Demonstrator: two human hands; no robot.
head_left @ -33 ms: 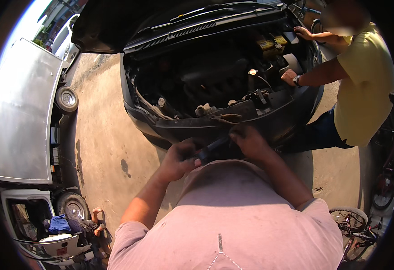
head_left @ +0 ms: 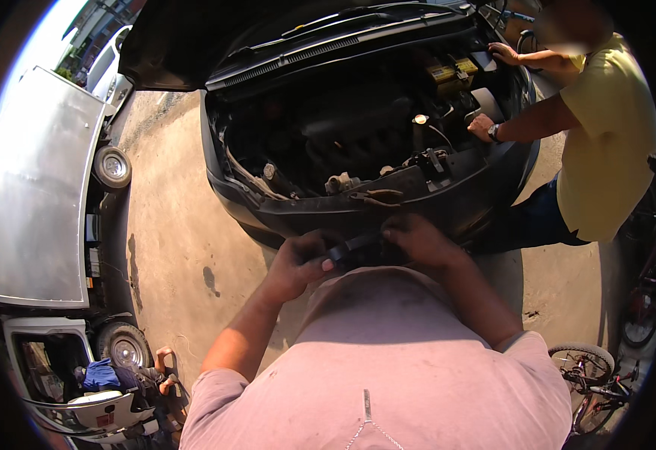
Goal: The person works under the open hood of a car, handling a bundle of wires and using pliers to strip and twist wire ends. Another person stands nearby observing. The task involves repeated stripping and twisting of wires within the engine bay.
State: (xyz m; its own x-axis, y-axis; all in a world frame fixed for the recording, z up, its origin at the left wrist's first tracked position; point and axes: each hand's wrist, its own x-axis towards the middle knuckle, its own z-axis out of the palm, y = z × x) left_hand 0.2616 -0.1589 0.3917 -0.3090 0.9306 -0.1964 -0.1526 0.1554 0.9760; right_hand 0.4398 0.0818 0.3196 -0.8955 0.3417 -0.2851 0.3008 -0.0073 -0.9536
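Note:
Near the lower front of a black car point(head_left: 283, 221) with its hood raised, my left hand point(head_left: 302, 266) grips a dark flat object point(head_left: 354, 244) that I cannot clearly make out. My right hand point(head_left: 410, 240) has its fingers closed at the other end of that object. Just beyond my hands, pliers point(head_left: 373, 196) lie on the front edge of the open engine bay point(head_left: 350, 127).
A person in yellow point(head_left: 602, 142) leans at the car's right side, both hands on it. A silver box truck point(head_left: 32, 187) stands left, with another person point(head_left: 163, 371) low by its wheel point(head_left: 125, 349). Bicycles point(head_left: 590, 390) are at lower right.

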